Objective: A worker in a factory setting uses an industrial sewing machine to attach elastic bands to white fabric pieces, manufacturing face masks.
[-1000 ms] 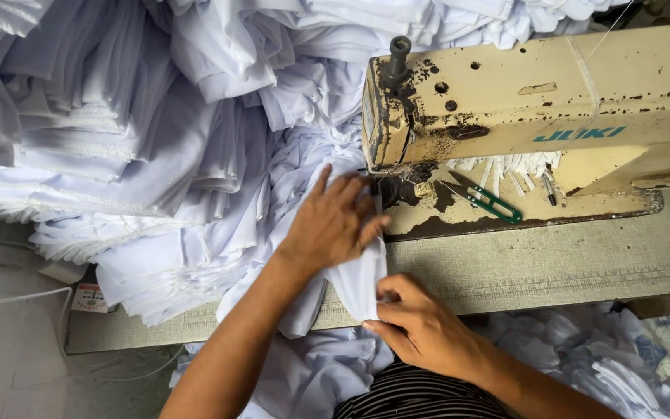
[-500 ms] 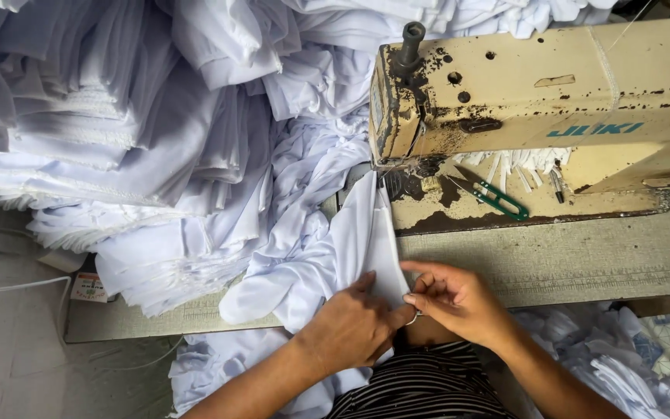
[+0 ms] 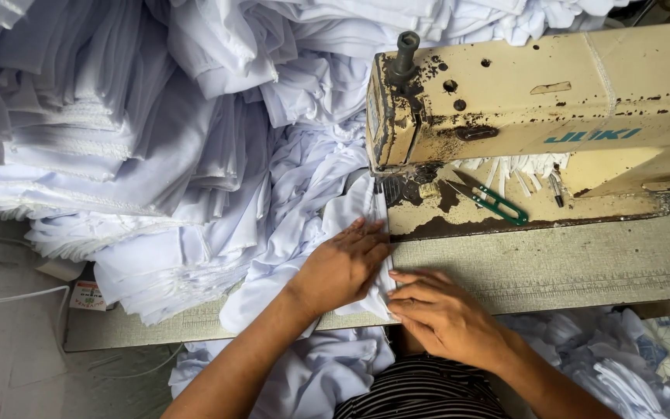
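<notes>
This was a garment sewing workshop. A worn, rust-spotted cream industrial sewing machine (image 3: 537, 116) stood at two o'clock on a long grey worktable (image 3: 552, 264), with green thread snips (image 3: 494, 200) lying on its bed. Heaps of white fabric pieces (image 3: 118, 132) were stacked from nine to twelve o'clock.

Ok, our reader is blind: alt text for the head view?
Two hands, left and right, press white cloth flat on a table before a worn cream sewing machine. Green snips lie under its arm; white fabric piles fill the left.
</notes>
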